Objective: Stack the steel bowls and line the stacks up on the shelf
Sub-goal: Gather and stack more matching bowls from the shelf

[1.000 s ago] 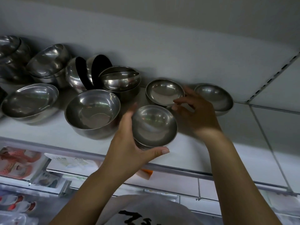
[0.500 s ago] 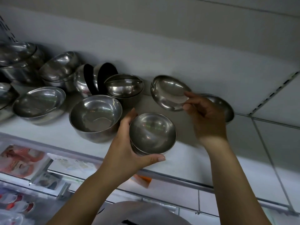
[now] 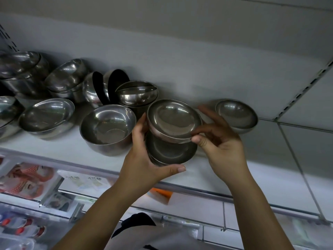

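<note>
The left hand (image 3: pixel 144 159) wraps round the bottom bowl (image 3: pixel 169 151); the right hand (image 3: pixel 221 147) pinches the rim of the top bowl (image 3: pixel 173 119), tipped just above it, between both hands; lower it flat so it slips in snug; whether the two bowls touch is hidden by the top one.

Upper bowl (image 3: pixel 173 120), near centre: silver-grey steel, brownish sheen inside, plain.
Lower bowl (image 3: pixel 169 152): darker grey steel, unpatterned.
Large bowl (image 3: pixel 107 127), left of those: bright silver with white glints.
Right bowl (image 3: pixel 236 114), far: pale silver-grey.
Tipped bowls (image 3: pixel 90 92), two, far left of centre: silver outside, black within.
Shelf (image 3: pixel 54 148): plain white.
Back panel (image 3: pixel 180 69): light grey.
Packets (image 3: pixel 27 179), near left: white with orange-red netted print.
Object (image 3: pixel 160 193) below shelf edge: orange.
Garment (image 3: pixel 137 221), nearest: pale grey with black patch.
</note>
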A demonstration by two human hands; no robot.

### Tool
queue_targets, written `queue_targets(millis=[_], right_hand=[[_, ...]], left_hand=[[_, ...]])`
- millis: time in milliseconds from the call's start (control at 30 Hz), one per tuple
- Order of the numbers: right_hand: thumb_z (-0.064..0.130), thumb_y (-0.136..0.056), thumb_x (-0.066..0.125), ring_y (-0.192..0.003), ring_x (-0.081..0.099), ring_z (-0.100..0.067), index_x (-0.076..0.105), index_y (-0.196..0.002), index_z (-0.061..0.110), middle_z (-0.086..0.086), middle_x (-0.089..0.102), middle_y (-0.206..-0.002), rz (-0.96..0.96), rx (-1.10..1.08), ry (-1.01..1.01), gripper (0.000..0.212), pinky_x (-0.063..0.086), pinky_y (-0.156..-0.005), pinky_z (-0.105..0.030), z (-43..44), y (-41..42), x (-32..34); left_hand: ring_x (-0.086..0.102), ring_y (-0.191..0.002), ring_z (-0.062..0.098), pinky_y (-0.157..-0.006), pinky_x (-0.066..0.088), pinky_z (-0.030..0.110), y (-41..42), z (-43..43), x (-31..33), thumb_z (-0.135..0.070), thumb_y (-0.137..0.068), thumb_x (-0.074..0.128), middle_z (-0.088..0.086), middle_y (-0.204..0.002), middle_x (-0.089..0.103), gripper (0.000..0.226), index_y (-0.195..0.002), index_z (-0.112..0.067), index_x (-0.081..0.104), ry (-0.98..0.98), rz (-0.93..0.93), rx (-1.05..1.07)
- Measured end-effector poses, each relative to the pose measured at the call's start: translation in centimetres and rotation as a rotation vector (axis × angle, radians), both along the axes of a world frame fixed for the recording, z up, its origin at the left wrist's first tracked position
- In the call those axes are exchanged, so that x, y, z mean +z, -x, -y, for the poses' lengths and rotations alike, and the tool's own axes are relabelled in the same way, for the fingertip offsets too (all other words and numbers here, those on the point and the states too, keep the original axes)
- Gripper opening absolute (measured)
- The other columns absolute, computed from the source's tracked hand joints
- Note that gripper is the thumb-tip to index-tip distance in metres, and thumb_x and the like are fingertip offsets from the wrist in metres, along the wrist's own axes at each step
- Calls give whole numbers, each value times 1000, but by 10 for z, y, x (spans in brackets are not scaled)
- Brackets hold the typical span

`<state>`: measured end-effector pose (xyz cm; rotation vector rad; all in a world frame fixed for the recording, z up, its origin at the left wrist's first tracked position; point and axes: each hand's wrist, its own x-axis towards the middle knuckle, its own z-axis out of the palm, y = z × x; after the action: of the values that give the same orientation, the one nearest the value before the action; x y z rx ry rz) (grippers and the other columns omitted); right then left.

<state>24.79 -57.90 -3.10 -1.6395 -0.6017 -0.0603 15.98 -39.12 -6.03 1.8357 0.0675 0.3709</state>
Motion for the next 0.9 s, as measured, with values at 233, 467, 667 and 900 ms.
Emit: queue_targets(millis=[233,467,667,900], right_hand=[[19,-81,75,-135,53,-8,76,-85,20,9,57,-145,-23,66,39,5,48,-108,-28,5,6,-2],[17,-81,74,-137,52,-12,77,-91,14,6,55,-146,-84,118,24,11,49,-108,-32,11,11,-10],[13,-78,75,-104,70,-2,76,-94,16,18,76,-106,-200,177,-7,17,52,-91,-17,17,11,-13],[10,-83,76,-118,67,-7,75,-103,16,9,73,-123,-162,-73,-69,21,50,-101,-20,34,0,-12]], left_hand=[[39,-145,6,-117,39,44,-1,-4,-4,-42,-51,100,-21,-156,38,144,-159,-34,5,3,-4,-8],[43,-141,0,-115,39,35,-1,-4,-5,-41,-53,100,-33,-144,44,144,-160,-30,6,-24,3,-17],[44,-136,-6,-109,42,26,2,2,1,-52,-52,95,-40,-139,44,128,-154,-41,18,-34,-6,3],[52,-127,-1,-105,51,34,3,10,6,-66,-49,89,-19,-135,51,101,-137,-42,43,-135,-21,112]])
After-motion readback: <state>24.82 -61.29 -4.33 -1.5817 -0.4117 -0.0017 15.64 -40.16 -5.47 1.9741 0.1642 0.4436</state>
